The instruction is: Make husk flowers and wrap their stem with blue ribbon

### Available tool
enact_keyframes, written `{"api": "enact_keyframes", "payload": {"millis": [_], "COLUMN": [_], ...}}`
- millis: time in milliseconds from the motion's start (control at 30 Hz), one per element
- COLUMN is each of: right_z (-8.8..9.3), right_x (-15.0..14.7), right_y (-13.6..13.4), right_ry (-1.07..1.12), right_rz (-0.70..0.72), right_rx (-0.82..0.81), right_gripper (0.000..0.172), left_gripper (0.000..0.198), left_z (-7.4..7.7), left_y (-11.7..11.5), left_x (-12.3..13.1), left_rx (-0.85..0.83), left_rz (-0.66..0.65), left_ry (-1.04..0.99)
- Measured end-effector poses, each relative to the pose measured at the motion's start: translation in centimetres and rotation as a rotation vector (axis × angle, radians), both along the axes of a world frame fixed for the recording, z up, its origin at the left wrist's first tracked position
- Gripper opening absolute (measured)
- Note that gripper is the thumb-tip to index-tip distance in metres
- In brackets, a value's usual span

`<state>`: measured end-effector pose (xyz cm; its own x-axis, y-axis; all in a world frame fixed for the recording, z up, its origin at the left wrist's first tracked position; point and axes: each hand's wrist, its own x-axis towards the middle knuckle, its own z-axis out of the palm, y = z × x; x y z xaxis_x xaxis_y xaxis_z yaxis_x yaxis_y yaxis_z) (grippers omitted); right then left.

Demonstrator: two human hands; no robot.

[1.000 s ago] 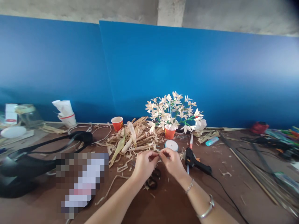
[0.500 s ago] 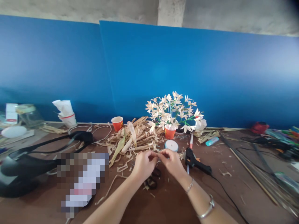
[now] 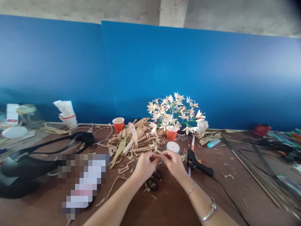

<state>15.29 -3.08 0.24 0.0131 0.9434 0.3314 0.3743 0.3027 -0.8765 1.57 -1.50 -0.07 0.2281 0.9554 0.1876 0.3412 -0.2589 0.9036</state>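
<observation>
My left hand and my right hand meet fingertip to fingertip above the brown table, both closed in a pinch. Whatever lies between the fingertips is too small to make out. Below my left hand, partly covered by it, rest black-handled scissors. Just beyond my fingers is a round white-and-blue roll. A pile of dry corn husks spreads behind my left hand. Pale husk-like flowers on green stems stand in a red paper cup.
To the right lie a black glue gun with its cord, a turquoise packet and long thin sticks. Another red cup stands behind the husks. On the left are a black strapped object, a blurred-out item and a jar.
Both hands stay almost in place with fingertips together. The whole view shifts very slightly; nothing on the table has visibly moved.
</observation>
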Motion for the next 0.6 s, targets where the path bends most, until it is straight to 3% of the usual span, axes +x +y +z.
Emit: {"api": "enact_keyframes", "payload": {"millis": [267, 600], "right_z": [0.2, 0.1], "right_x": [0.4, 0.7], "right_y": [0.2, 0.3], "right_ry": [0.092, 0.045], "right_rz": [0.035, 0.078], "right_rx": [-0.118, -0.069], "right_gripper": [0.022, 0.026], "left_gripper": [0.015, 0.02], "left_z": [1.2, 0.0], "left_y": [-0.5, 0.7], "left_x": [-0.2, -0.6], "left_rx": [0.055, -0.057], "left_rz": [-0.025, 0.006], "left_ry": [0.082, -0.098]}}
